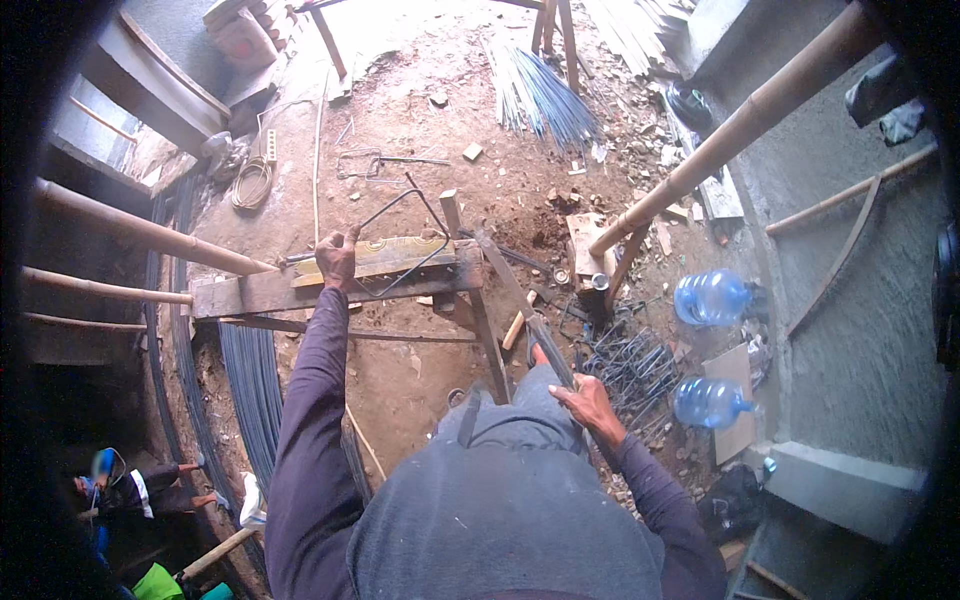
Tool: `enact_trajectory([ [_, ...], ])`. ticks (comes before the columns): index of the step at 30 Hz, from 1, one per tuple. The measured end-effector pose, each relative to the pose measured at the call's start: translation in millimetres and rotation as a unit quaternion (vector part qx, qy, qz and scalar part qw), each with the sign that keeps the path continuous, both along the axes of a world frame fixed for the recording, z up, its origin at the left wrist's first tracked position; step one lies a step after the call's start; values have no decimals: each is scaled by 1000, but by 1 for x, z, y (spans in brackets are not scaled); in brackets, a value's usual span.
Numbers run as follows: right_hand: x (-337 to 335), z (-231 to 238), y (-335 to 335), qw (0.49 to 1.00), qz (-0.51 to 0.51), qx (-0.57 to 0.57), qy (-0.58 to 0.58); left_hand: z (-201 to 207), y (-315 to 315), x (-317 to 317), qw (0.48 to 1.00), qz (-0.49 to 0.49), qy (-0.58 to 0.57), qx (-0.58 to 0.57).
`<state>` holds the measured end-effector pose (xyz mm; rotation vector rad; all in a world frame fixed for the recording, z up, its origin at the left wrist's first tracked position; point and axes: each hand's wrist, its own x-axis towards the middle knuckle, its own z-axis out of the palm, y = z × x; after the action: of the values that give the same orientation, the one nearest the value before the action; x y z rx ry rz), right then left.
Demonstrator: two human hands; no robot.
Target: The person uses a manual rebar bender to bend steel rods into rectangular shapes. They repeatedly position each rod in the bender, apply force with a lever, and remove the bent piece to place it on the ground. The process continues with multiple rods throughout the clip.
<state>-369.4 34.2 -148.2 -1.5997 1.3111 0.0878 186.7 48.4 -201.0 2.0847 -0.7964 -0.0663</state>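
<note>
One bent rod (388, 209), upper centre of frame, over the bench (235, 298); shape an open four-sided loop, one corner and a short end pointing to the top edge, long axis slanting from lower left to upper right. Left hand (337, 262) clenched round the rod's left part, just above one yellow board (405, 261) on the bench. Right hand (592, 405), right of lower centre, grasping the lower end of one dark bar (527, 312); bar slants up and left to the bench's right end. Farther out: two rod bundles, one upper right of centre (545, 95), one left of centre (250, 370). One heap of bent pieces (635, 370) right of centre, too tangled to count. Two clear blue jugs, right side, one above (712, 297) the other (712, 402). Upper left: one coiled cord (251, 185), one power strip (271, 146). One other person (130, 490), lower left.
</note>
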Motion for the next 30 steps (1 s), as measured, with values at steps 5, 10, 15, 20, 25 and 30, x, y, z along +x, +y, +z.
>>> enact_trajectory([
  [5, 15, 6, -14, 998, 23, -11, -64, -17, 0, 6, 1000, 7, -2, 21],
  [10, 31, 12, -27, 997, 41, -40, -57, -25, -2, 7, 1000, 11, -4, -19],
  [15, 46, 23, -48, 996, 88, 12, -22, -27, 0, 9, 999, 16, 36, -11],
  [20, 57, 32, -58, 992, 119, 40, -16, -22, 2, 4, 1000, 16, 6, -11],
  [25, 65, 33, -59, 992, 110, 69, -4, -20, 4, 1, 1000, 16, 6, -18],
  [30, 68, 33, -60, 990, 115, 78, -10, -16, 4, 2, 993, 41, -48, 103],
])
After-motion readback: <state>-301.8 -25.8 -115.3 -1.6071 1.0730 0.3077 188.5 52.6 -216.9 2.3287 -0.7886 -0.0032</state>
